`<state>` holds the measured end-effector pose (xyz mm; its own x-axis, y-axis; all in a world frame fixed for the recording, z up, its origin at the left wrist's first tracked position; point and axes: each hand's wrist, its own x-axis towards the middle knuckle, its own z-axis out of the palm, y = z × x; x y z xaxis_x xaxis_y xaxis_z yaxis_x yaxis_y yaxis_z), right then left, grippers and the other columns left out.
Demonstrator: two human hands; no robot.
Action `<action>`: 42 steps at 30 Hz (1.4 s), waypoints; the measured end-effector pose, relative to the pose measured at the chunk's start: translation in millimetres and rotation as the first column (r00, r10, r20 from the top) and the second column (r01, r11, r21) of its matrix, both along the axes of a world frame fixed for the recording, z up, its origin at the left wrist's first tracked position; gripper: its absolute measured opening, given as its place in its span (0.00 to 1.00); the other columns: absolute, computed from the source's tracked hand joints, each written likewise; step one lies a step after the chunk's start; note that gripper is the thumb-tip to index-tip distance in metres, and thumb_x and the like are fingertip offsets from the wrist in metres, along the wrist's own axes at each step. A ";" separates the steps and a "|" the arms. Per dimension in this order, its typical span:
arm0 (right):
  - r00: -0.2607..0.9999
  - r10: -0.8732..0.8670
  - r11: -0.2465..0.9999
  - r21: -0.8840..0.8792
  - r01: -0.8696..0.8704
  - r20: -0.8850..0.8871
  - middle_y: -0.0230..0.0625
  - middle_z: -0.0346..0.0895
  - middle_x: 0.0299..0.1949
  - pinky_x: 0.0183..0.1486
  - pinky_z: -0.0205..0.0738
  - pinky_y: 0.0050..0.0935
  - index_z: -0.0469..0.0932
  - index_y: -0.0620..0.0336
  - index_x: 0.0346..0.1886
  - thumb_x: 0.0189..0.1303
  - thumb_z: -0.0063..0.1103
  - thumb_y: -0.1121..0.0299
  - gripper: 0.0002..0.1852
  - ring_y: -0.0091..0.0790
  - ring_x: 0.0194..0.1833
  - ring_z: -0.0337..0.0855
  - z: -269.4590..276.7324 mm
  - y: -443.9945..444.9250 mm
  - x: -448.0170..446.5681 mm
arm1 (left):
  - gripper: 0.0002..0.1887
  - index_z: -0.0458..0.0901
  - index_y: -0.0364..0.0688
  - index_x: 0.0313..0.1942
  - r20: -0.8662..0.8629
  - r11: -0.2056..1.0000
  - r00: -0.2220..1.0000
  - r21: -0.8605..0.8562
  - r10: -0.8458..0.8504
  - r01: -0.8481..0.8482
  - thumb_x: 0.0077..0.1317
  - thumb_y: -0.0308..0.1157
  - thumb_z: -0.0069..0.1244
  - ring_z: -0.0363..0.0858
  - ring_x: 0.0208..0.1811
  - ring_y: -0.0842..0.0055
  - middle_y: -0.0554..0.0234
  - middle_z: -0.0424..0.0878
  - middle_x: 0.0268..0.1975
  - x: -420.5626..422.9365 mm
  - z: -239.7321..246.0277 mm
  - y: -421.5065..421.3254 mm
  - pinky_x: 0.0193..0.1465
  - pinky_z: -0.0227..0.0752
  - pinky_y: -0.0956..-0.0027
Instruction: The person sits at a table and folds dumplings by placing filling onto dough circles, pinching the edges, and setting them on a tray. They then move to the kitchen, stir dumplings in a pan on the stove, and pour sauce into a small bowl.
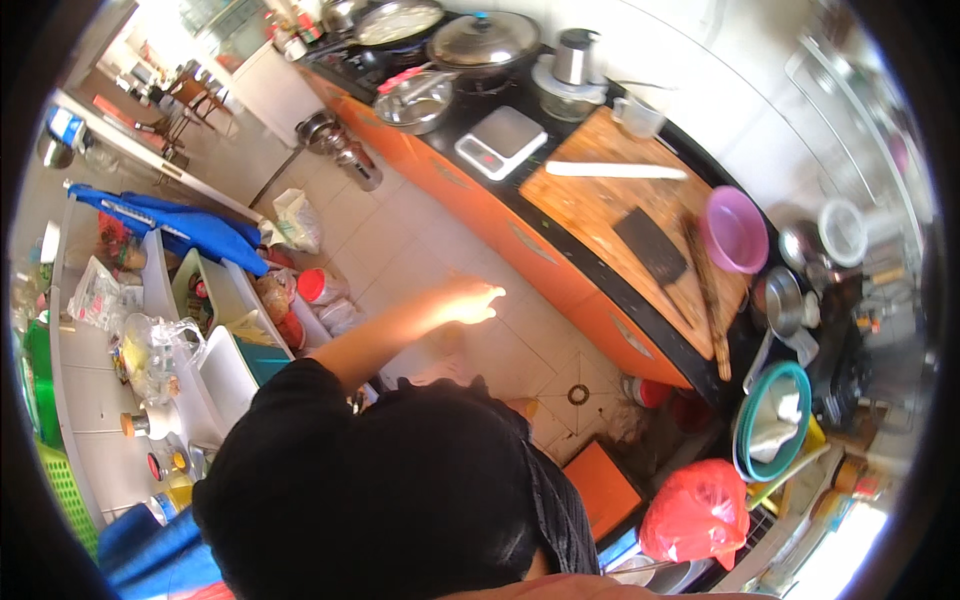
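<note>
My left hand (pixel 476 300) reaches out over the tiled floor, in front of the orange cabinet fronts (pixel 525 240). It is blurred and brightly lit, its fingers look apart, and nothing shows in it. My right hand is out of view. On the counter lies a wooden cutting board (pixel 577 202). A long white strip, perhaps dough (pixel 615 171), rests across its far part. Nearer is a dark-bladed cleaver (pixel 651 244), beside a dark wooden stick (pixel 701 285). The purple bowl (pixel 735 229) stands at the board's right edge. Left of the board sits a kitchen scale (pixel 501 142).
A food chopper (pixel 574 75) and a clear measuring cup (pixel 643 112) stand behind the board. A lidded wok (pixel 484 45) is further left. Teal basins (pixel 802 420) and a red plastic bag (pixel 697 510) are at right. Cluttered shelves (pixel 187 375) line the left side.
</note>
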<state>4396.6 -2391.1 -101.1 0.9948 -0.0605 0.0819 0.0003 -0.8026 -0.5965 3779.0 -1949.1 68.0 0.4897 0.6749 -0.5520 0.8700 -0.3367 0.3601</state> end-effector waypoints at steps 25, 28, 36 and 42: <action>0.077 0.838 0.334 0.396 -0.855 -0.540 0.32 0.75 0.21 0.24 0.75 0.23 0.76 0.63 0.28 0.66 0.58 0.68 0.11 0.23 0.20 0.75 -19.8 376.2 -396.0 | 0.20 0.74 0.39 0.52 0.145 0.219 0.201 -0.879 0.969 -0.424 0.67 0.43 0.50 0.82 0.38 0.70 0.60 0.81 0.41 -19.1 -323.6 171.7 0.43 0.79 0.58; 0.299 0.855 0.420 0.230 -0.878 -0.423 0.34 0.74 0.19 0.18 0.71 0.26 0.75 0.61 0.25 0.63 0.61 0.67 0.11 0.26 0.18 0.75 33.5 319.7 -317.7 | 0.21 0.72 0.41 0.56 -0.010 -0.054 -0.155 -0.956 0.988 -0.288 0.66 0.41 0.51 0.79 0.45 0.64 0.53 0.77 0.52 2.4 -367.1 166.4 0.52 0.76 0.50; 0.964 0.231 0.804 0.532 -0.266 0.133 0.36 0.81 0.33 0.32 0.79 0.26 0.78 0.63 0.38 0.66 0.59 0.69 0.06 0.31 0.33 0.84 266.8 97.4 -190.1 | 0.19 0.71 0.40 0.55 -0.118 -0.115 -0.016 -0.921 0.993 -0.372 0.66 0.36 0.48 0.74 0.56 0.66 0.63 0.75 0.54 7.7 -397.1 223.1 0.62 0.67 0.53; 0.939 -0.340 0.761 0.600 0.246 0.047 0.43 0.84 0.39 0.36 0.84 0.31 0.77 0.68 0.46 0.64 0.62 0.69 0.12 0.39 0.37 0.88 284.3 -110.5 -127.0 | 0.30 0.60 0.39 0.65 -0.184 -0.238 -0.173 -0.894 0.967 -0.380 0.65 0.37 0.50 0.71 0.62 0.65 0.63 0.64 0.67 7.7 -357.4 243.2 0.65 0.65 0.52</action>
<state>4269.6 -2501.6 183.2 0.8997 -0.4298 0.0760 -0.0536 -0.2815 -0.9581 3786.7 -1705.9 -289.4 0.1604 0.3597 -0.9192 -0.3502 0.8914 0.2878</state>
